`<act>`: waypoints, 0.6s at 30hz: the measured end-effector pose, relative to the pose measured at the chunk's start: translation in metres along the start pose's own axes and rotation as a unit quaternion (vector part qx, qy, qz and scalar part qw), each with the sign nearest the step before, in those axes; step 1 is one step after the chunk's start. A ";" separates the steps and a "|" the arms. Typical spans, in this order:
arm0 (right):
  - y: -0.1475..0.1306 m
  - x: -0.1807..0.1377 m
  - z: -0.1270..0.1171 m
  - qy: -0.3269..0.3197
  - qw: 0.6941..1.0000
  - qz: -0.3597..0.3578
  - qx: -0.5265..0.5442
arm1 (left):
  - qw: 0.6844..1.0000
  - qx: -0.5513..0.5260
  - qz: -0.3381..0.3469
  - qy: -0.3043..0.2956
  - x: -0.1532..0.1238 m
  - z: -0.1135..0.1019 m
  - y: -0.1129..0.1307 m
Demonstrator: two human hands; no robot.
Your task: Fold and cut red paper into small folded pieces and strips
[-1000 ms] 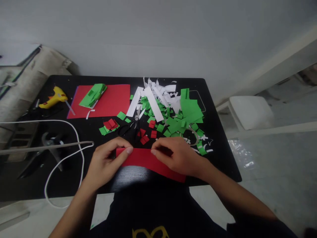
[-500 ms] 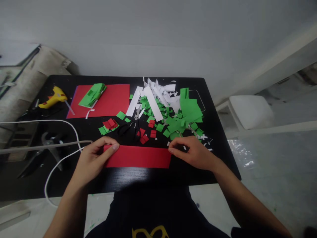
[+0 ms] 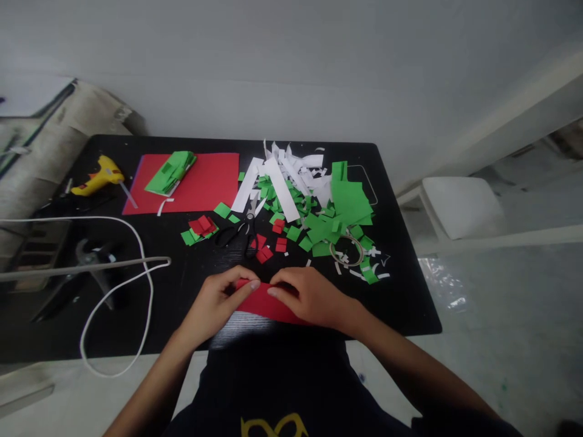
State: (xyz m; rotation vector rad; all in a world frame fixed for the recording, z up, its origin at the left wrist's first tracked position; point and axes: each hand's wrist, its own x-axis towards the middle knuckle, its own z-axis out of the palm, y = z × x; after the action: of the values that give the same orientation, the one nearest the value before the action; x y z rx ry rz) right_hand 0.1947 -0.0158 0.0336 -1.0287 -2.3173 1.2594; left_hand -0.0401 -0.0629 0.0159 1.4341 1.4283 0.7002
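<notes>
A red paper strip (image 3: 266,304) lies across the front of the black table, between my two hands. My left hand (image 3: 226,298) pinches its upper edge near the left end with thumb and fingers. My right hand (image 3: 310,294) grips the same edge close by, thumb in front, and covers much of the strip's right part. Only a small gap separates the two thumbs. Just beyond my hands lie black-handled scissors (image 3: 246,229) and several small red paper pieces (image 3: 264,255).
Green paper scraps (image 3: 348,203) and white strips (image 3: 282,188) are heaped at the back. A red sheet (image 3: 209,182) carries folded green paper (image 3: 172,173). A yellow glue gun (image 3: 101,177) and a looped white cable (image 3: 148,303) are at left; a tape ring (image 3: 331,250) is at right.
My hands have come together along the strip's upper edge, the left moving right and the right moving left. The tape ring and the cable's end are now uncovered.
</notes>
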 end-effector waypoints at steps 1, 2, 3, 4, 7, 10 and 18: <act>-0.002 0.003 0.004 0.002 1.000 -0.004 0.006 | 1.000 -0.002 0.001 0.000 0.000 0.001 0.001; -0.004 0.005 0.005 0.004 1.000 -0.006 0.011 | 1.000 -0.004 0.000 0.002 -0.001 0.001 0.001; -0.004 0.006 0.005 0.005 1.000 -0.006 0.015 | 1.000 -0.007 -0.003 0.006 -0.002 -0.001 0.001; -0.004 0.007 0.002 0.005 1.000 -0.004 0.018 | 1.000 -0.010 -0.009 0.013 -0.002 -0.004 0.001; 0.003 0.001 -0.015 -0.008 0.999 0.028 0.022 | 0.998 -0.025 -0.032 0.043 -0.003 -0.019 -0.002; 0.015 -0.011 -0.036 -0.026 0.997 0.074 0.026 | 0.996 -0.027 -0.051 0.062 -0.002 -0.031 -0.009; 0.035 -0.035 -0.016 0.165 0.973 0.098 -0.127 | 0.979 0.165 0.037 0.112 -0.006 -0.016 -0.027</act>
State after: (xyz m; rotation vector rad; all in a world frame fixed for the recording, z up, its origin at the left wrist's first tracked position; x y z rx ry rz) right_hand 0.2441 -0.0191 0.0157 -1.4592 -2.1914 0.7887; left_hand -0.0660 -0.0694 -0.0007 1.7131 1.7346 0.7119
